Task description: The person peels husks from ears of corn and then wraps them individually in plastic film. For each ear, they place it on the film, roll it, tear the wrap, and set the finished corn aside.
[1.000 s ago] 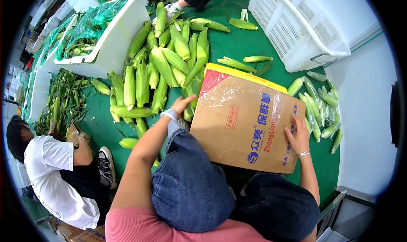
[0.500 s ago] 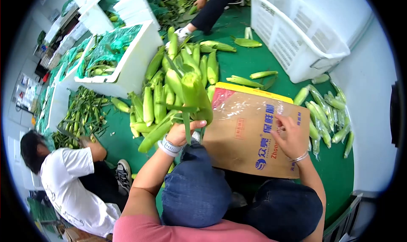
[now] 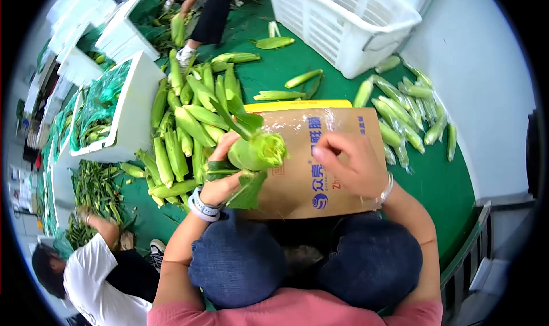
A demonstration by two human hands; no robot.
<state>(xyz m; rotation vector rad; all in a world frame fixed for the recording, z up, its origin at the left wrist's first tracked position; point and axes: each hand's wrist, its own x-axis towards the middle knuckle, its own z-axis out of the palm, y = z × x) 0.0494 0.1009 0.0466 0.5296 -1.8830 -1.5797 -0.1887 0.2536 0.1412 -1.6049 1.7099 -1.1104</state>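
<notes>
In my left hand (image 3: 220,177) is a green ear of corn (image 3: 251,150) in its husk, the cut stalk end turned right toward my right hand. Some husk leaves stick up and others hang below my fingers. To the right, my right hand (image 3: 354,169) is over the cardboard box (image 3: 291,194), its fingers loosely bent with nothing visible in them. Blue and red print and shiny clear film show on the box, which lies in front of my knees. Behind my left hand is a heap of unpeeled corn (image 3: 189,120).
Plastic-wrapped corn (image 3: 406,114) lies on the green floor at right. A white plastic crate (image 3: 343,29) stands behind. White foam boxes (image 3: 128,106) with green netting are at left. One person (image 3: 108,269) crouches at lower left; another person's leg (image 3: 214,17) shows at the back.
My left hand has tipped the corn so its stalk end points right. My right hand has moved left toward the corn. The view has shifted, and a person behind now holds up an ear.
</notes>
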